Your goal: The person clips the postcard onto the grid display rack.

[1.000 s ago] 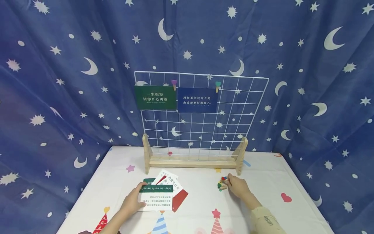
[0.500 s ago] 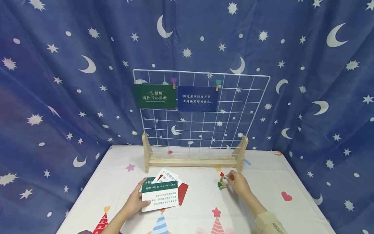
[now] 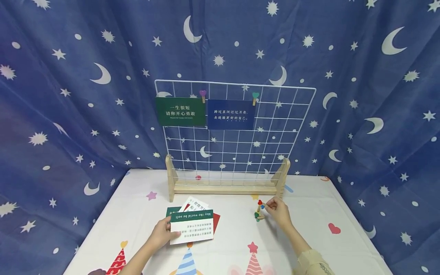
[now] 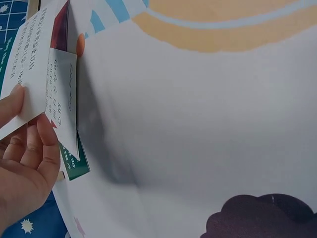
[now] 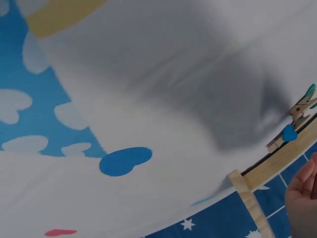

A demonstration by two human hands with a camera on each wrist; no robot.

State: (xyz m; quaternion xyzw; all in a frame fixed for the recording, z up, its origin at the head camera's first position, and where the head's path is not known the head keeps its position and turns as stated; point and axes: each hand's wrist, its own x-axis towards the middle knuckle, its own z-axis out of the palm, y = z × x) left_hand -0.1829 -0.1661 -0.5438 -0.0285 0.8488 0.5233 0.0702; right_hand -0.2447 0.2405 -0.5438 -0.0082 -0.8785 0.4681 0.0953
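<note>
My left hand [image 3: 161,233] holds a white card with a green top band [image 3: 191,228], thumb on its face and fingers behind. Below it lie fanned white, red and green cards [image 3: 215,221], partly covered. In the left wrist view the left hand [image 4: 29,168] grips the card [image 4: 32,64] by its edge. My right hand [image 3: 280,213] pinches at a small wooden clothespin with a blue heart [image 3: 262,207], amid clothespins with red [image 3: 260,203] and green [image 3: 257,215] hearts. The right wrist view shows only part of the right hand [image 5: 303,186], fingertips cut off by the frame's edge.
A white wire grid [image 3: 237,147] stands in a wooden base [image 3: 225,189] at the back of the table. On it, a purple-heart clothespin [image 3: 203,95] and a teal-heart clothespin [image 3: 255,98] hang beside a green card [image 3: 181,111] and a blue card [image 3: 231,114]. A starry curtain [image 3: 103,152] surrounds the table.
My left hand has lifted and shifted the white card slightly right over the other cards. My right hand stays at the clothespins, where the red-heart one now stands higher.
</note>
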